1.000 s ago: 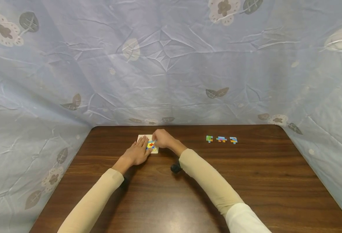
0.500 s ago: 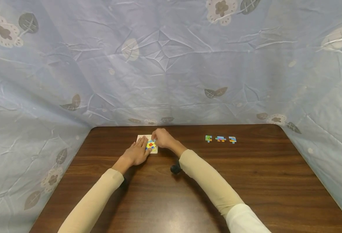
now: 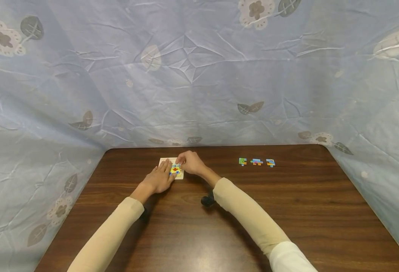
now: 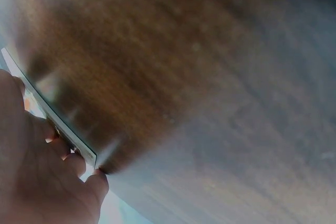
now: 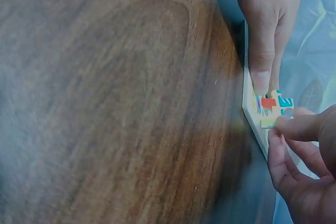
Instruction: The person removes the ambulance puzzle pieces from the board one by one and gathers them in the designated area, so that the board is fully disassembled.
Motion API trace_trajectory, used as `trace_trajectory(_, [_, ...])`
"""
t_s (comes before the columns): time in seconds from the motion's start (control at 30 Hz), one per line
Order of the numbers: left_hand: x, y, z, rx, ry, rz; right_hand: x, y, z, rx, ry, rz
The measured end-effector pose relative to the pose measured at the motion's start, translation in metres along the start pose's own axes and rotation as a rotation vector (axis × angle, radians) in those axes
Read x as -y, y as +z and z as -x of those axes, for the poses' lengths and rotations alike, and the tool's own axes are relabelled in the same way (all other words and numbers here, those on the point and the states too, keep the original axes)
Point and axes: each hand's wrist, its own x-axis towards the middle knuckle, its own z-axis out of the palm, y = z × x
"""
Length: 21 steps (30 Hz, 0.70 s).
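Observation:
A small pale puzzle board (image 3: 162,160) with colourful pieces lies near the far edge of the table. My left hand (image 3: 159,179) rests on its left part with fingers stretched out; in the left wrist view those fingers (image 4: 68,156) lie over the board's edge. At the right side my right hand (image 3: 190,163) reaches over the board. In the right wrist view, its thumb and fingers pinch a puzzle piece (image 5: 273,109) with red, teal and yellow on it, at the board. The left hand covers part of the board.
Three loose puzzle pieces lie in a row at the back right: a green-blue one (image 3: 242,161), a blue-orange one (image 3: 257,162) and another blue-orange one (image 3: 270,162). A patterned cloth (image 3: 192,94) hangs behind the brown table (image 3: 305,211).
My right hand has stayed at the board's right side, its fingers loosening slightly and its forearm shifting a little to the right. The left hand stays pressed on the board.

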Motion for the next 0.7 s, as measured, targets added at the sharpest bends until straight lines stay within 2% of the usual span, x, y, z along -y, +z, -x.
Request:
trace_trajectory(0.27, [0.0,-0.001,-0.002,0.011,-0.001,0.007,0.006,-0.016,0.01,-0.053,0.016,-0.084])
trace_trajectory(0.37, [0.001,-0.001,-0.003,0.008,-0.007,0.006,0.007,-0.027,0.015,-0.053,0.019,-0.171])
trace_trajectory(0.5, [0.003,-0.002,-0.004,0.0,-0.007,0.015,0.005,-0.047,0.023,-0.072,0.015,-0.269])
trace_trajectory(0.7, [0.004,-0.003,-0.004,0.002,0.009,0.018,0.002,-0.087,0.045,-0.121,-0.002,-0.261])
